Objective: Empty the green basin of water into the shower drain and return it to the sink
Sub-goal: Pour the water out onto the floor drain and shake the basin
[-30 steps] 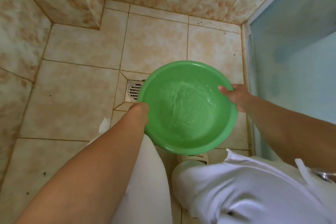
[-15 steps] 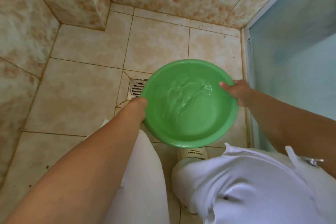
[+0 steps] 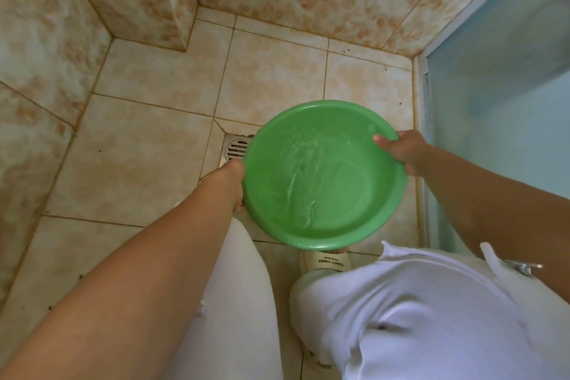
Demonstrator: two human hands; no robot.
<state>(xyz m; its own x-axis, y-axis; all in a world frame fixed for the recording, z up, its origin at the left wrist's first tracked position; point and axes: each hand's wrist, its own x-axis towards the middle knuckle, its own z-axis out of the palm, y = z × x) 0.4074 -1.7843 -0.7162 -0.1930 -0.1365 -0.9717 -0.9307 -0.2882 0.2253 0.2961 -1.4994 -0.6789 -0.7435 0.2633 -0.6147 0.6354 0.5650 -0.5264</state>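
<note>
The round green basin (image 3: 324,176) hangs above the tiled shower floor, held by its rim on both sides. My left hand (image 3: 234,182) grips the left rim and my right hand (image 3: 404,153) grips the upper right rim, thumb inside. Water ripples and sloshes inside the basin, which is slightly tilted. The metal shower drain (image 3: 235,149) sits in the floor just left of the basin, partly hidden behind its rim.
Beige mottled wall tiles enclose the floor at the back and left, with a jutting wall corner (image 3: 175,9). A pale blue door (image 3: 499,108) stands at the right. My white-trousered legs and a slipper (image 3: 327,261) are below the basin.
The water in the basin has sloshed from the middle toward the upper left. The basin has tipped slightly, and both hands keep their grip on the rim.
</note>
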